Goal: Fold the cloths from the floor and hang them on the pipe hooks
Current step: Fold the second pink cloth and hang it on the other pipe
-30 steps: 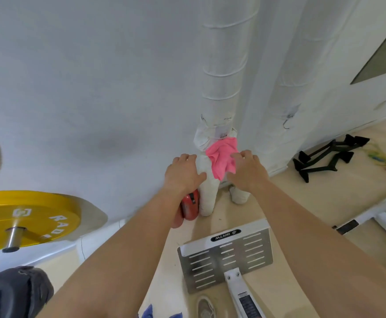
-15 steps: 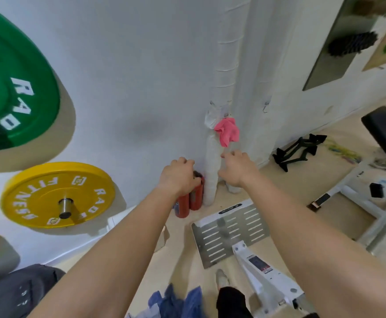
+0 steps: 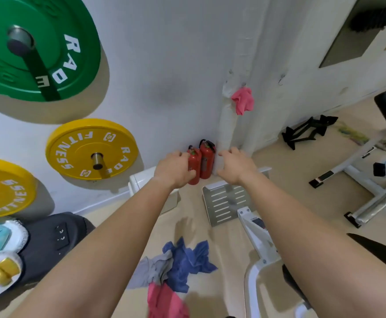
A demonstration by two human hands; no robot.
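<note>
Floor (image 3: 188, 203) of pale beige lies open beneath your wrists. Your left hand (image 3: 176, 168) and right hand (image 3: 235, 167) hang empty, fingers loosely curled. Above the right one a crumpled pink cloth (image 3: 243, 101) hangs on the white wrapped pipe (image 3: 228, 127); a blue cloth (image 3: 187, 260), a grey cloth (image 3: 153, 269) and a second pink cloth (image 3: 164, 299) lie heaped under your forearms. Two red fire extinguishers (image 3: 207, 161) stand between the hands.

Soft pink cloth (image 3: 243, 100) hangs on the matt, tape-wrapped pipe (image 3: 230, 115); fire extinguishers (image 3: 200, 162) look glossy.

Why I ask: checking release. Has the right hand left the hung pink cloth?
Yes: the right hand dropped down the pipe, now well below the hung pink cloth.
</note>
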